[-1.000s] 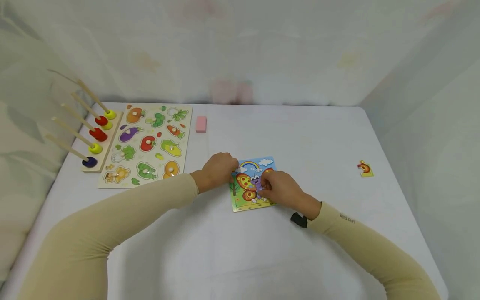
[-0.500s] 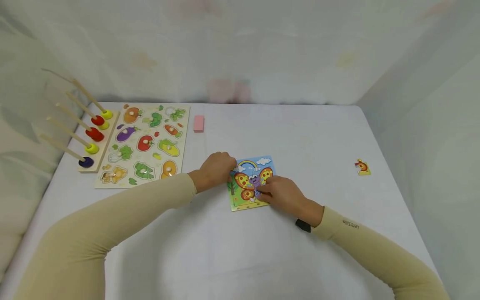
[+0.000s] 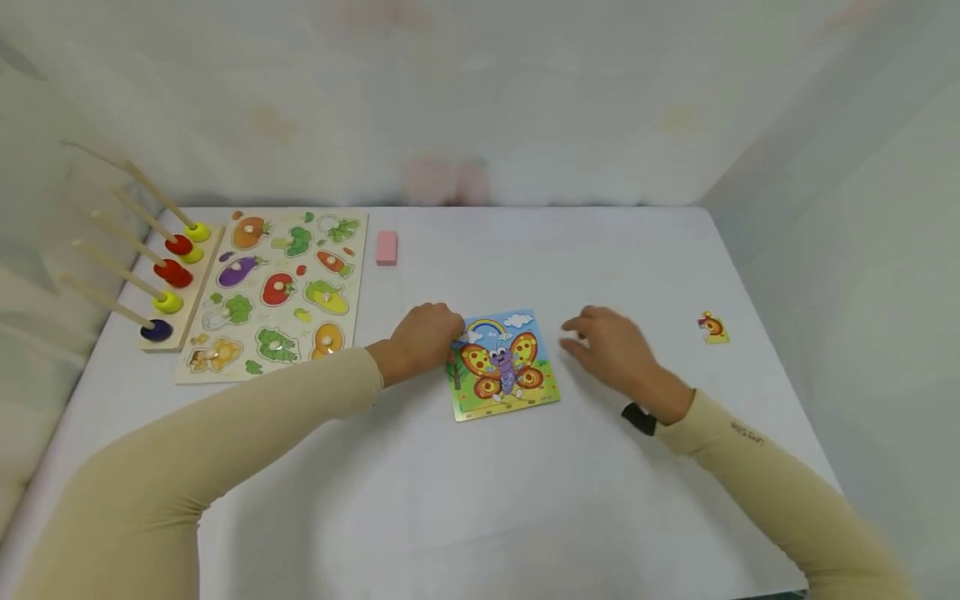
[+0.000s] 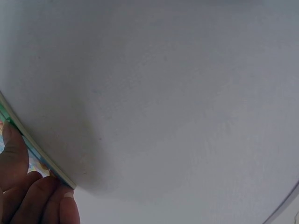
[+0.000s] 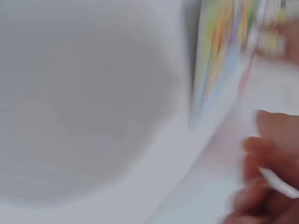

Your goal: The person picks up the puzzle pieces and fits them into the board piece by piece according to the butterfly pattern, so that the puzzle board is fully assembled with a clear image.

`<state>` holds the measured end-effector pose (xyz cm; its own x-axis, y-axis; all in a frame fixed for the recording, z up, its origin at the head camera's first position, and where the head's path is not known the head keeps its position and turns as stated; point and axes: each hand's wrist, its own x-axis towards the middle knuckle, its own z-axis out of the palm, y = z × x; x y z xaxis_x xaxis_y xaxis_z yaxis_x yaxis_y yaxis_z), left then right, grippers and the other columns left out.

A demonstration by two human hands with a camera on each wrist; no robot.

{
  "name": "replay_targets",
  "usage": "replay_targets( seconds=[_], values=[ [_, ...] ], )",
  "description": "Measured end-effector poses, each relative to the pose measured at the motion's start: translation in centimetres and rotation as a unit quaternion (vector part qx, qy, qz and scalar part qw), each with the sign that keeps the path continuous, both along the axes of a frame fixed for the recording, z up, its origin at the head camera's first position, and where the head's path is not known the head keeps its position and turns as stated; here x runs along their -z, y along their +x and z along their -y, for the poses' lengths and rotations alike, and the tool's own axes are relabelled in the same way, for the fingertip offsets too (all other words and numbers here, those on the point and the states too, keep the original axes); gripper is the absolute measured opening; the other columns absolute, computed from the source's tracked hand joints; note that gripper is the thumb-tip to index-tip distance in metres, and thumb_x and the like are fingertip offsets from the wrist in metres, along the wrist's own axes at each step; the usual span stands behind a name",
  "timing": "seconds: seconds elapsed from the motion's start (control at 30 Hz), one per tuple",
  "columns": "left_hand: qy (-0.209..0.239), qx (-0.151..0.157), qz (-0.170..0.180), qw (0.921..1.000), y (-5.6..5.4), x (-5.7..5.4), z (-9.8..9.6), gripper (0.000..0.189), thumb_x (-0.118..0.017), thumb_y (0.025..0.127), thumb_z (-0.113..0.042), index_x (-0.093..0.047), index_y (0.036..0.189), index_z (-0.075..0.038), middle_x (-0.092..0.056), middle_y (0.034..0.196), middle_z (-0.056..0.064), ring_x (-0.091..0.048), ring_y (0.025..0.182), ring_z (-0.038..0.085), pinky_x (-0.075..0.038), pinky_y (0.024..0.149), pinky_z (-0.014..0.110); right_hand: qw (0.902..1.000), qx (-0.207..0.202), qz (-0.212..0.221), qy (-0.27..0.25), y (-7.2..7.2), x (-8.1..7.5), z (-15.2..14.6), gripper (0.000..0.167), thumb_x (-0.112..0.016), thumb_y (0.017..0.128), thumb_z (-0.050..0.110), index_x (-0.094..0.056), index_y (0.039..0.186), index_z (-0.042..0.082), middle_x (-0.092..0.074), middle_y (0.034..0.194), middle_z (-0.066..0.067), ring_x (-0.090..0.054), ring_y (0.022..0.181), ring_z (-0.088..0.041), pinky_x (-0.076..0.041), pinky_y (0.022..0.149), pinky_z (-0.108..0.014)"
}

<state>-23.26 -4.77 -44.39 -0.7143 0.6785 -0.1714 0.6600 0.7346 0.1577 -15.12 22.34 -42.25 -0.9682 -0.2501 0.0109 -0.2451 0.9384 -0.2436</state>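
A square butterfly jigsaw puzzle (image 3: 507,367) lies on the white table, its butterfly picture showing whole in the head view. At its upper left corner my left hand (image 3: 423,337) holds the board. In the left wrist view the thumb (image 4: 13,154) lies on the board's border, with the other fingers curled at the corner. Off the puzzle's right side, my right hand (image 3: 617,350) hovers with loosely bent fingers and nothing between them; the right wrist view of it is blurred. A loose puzzle piece (image 3: 714,328) with an orange swirl lies farther right.
On the left lie a wooden vegetable knob puzzle (image 3: 288,242) and a pegged rack (image 3: 174,321) with coloured rings. A pink block (image 3: 386,248) sits near the back edge. White curtains (image 3: 555,108) hang behind the table.
My right hand has let go of the purple butterfly body area and moved right, off the puzzle, uncovering the picture. My left hand has stayed at the corner. The head view has shifted slightly.
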Motion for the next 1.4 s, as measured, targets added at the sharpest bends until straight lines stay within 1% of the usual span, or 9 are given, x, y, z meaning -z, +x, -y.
replay_targets(
  seconds=[0.1,0.23,0.33,0.43,0.67,0.97,1.13,1.23,1.4],
  values=[
    [0.000,-0.004,-0.003,1.0000,-0.1,-0.1,0.3,0.036,-0.084,0.073,-0.027,-0.073,0.101,-0.007,-0.073,0.089,0.004,-0.065,0.081,0.019,-0.054,0.078,0.034,0.9963,0.074,0.038,0.020,-1.3,-0.7,-5.2,0.039,-0.064,0.092,0.025,-0.063,0.122,0.000,-0.063,0.108,-0.023,-0.059,0.097,-0.037,-0.049,0.081,-0.049],
    [-0.008,-0.006,-0.008,0.9999,-0.1,0.0,0.5,0.036,-0.084,0.073,-0.027,-0.073,0.100,-0.007,-0.073,0.088,0.003,-0.065,0.080,0.018,-0.054,0.078,0.033,0.9802,0.162,0.109,0.034,-1.5,-0.7,-11.8,0.059,-0.062,0.092,0.028,-0.044,0.135,-0.008,-0.044,0.127,-0.040,-0.044,0.112,-0.055,-0.040,0.092,-0.062],
    [-0.004,0.000,-0.007,1.0000,-0.1,0.0,0.5,0.035,-0.084,0.073,-0.027,-0.073,0.100,-0.007,-0.072,0.087,0.003,-0.064,0.080,0.018,-0.054,0.077,0.033,0.9667,0.213,0.136,0.036,-0.9,-0.4,-15.6,0.068,-0.063,0.090,0.030,-0.036,0.136,-0.013,-0.039,0.126,-0.045,-0.041,0.111,-0.059,-0.038,0.090,-0.064],
    [0.001,0.008,-0.004,1.0000,0.0,0.0,0.5,0.035,-0.084,0.072,-0.026,-0.072,0.098,-0.007,-0.072,0.086,0.003,-0.063,0.078,0.018,-0.054,0.075,0.033,0.9604,0.229,0.154,0.037,-0.1,0.1,-17.7,0.067,-0.066,0.088,0.030,-0.039,0.131,-0.015,-0.043,0.119,-0.045,-0.046,0.104,-0.056,-0.043,0.083,-0.060],
    [0.003,0.012,-0.012,0.9999,-0.1,0.0,0.4,0.033,-0.085,0.072,-0.027,-0.073,0.095,-0.008,-0.070,0.083,0.001,-0.060,0.075,0.017,-0.052,0.072,0.033,0.9638,0.230,0.134,0.017,0.4,0.8,-18.9,0.050,-0.068,0.086,0.026,-0.051,0.113,-0.012,-0.057,0.095,-0.031,-0.052,0.083,-0.039,-0.043,0.063,-0.038],
    [0.001,0.010,-0.010,0.9999,0.0,-0.3,0.1,0.033,-0.084,0.073,-0.027,-0.073,0.097,-0.008,-0.071,0.084,0.002,-0.061,0.076,0.017,-0.053,0.074,0.033,0.9501,0.279,0.138,0.017,0.4,1.5,-19.3,0.051,-0.065,0.088,0.035,-0.050,0.109,-0.008,-0.055,0.102,-0.030,-0.053,0.090,-0.044,-0.039,0.062,-0.044],
    [-0.002,0.008,-0.009,0.9999,-0.1,-0.3,0.1,0.034,-0.083,0.073,-0.027,-0.073,0.099,-0.008,-0.071,0.086,0.002,-0.061,0.078,0.018,-0.053,0.075,0.033,0.9482,0.289,0.133,0.001,0.2,1.7,-19.0,0.054,-0.065,0.088,0.033,-0.044,0.117,-0.008,-0.058,0.103,-0.029,-0.056,0.088,-0.042,-0.039,0.062,-0.042],
    [-0.008,0.007,-0.007,0.9999,0.0,-0.3,0.0,0.036,-0.083,0.073,-0.028,-0.072,0.100,-0.007,-0.071,0.088,0.003,-0.062,0.079,0.018,-0.053,0.075,0.033,0.9501,0.287,0.123,-0.003,0.2,1.7,-18.8,0.057,-0.067,0.087,0.031,-0.042,0.120,-0.009,-0.058,0.100,-0.029,-0.056,0.084,-0.041,-0.040,0.060,-0.040],
    [-0.013,0.005,-0.006,0.9999,0.0,-0.1,-0.1,0.037,-0.084,0.072,-0.028,-0.072,0.101,-0.008,-0.071,0.088,0.003,-0.063,0.080,0.018,-0.054,0.076,0.032,0.9578,0.271,0.096,-0.006,0.2,1.5,-18.7,0.053,-0.071,0.084,0.028,-0.048,0.112,-0.011,-0.057,0.090,-0.029,-0.054,0.077,-0.037,-0.039,0.057,-0.034]
  ],
)
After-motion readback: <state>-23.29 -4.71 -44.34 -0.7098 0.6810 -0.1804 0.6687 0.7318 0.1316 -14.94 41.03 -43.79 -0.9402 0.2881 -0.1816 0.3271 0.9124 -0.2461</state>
